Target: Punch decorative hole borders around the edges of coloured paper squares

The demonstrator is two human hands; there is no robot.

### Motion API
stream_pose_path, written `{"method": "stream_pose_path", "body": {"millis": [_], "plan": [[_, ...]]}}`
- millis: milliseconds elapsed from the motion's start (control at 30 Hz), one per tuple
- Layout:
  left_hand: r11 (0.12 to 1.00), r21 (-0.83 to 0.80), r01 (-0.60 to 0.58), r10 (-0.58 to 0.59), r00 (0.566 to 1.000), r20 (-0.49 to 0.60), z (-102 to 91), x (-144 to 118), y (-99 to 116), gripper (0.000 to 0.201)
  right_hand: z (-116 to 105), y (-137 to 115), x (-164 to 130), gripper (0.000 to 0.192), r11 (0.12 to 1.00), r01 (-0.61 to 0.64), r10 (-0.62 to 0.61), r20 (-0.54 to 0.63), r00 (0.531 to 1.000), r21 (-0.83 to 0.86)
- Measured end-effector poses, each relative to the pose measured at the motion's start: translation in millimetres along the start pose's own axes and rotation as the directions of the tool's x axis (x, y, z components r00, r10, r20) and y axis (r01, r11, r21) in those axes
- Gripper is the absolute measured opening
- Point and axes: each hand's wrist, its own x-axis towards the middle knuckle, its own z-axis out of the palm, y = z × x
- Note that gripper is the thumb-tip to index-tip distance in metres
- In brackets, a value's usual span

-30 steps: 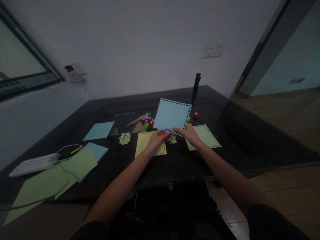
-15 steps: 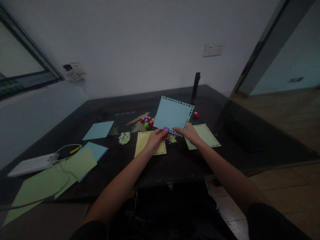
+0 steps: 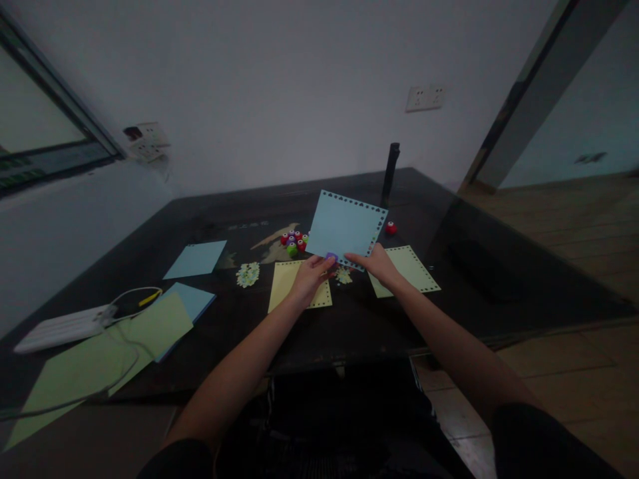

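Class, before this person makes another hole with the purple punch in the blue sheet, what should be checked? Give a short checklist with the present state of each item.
1. Left hand grips the purple punch: ok.
2. Punch sits on the near edge of the blue sheet: ok.
3. Right hand steadies that edge: ok.
4. Sheet held up off the table: ok.
5. Punch lined up with an unpunched spot: cannot tell, too small and dim.
6. Yellow sheet beneath to catch scraps: ok.
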Motion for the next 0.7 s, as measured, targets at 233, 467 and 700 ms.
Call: {"method": "stream_pose_path", "body": {"millis": [233, 467, 700], "plan": [[1.0, -0.025, -0.002, 0.002, 1.0, 0.01, 0.1, 0.4, -0.7, 0.032, -0.7, 0.7, 1.1, 0.035, 0.999, 0.028, -0.028, 0.01, 1.0, -0.018], [1.0, -0.007, -0.004, 0.004, 1.0, -0.002, 0.7, 0.2, -0.3, 0.031, -0.8, 2.6, 1.4, 0.035, 0.999, 0.018, -0.018, 0.004, 1.0, -0.029], [0.999, 0.038, -0.014, 0.015, 1.0, -0.024, 2.7, -1.4, 2.4, 0.034, -0.9, 2.0, 0.6, 0.033, 1.0, 0.004, -0.003, 0.01, 1.0, -0.025]]}}
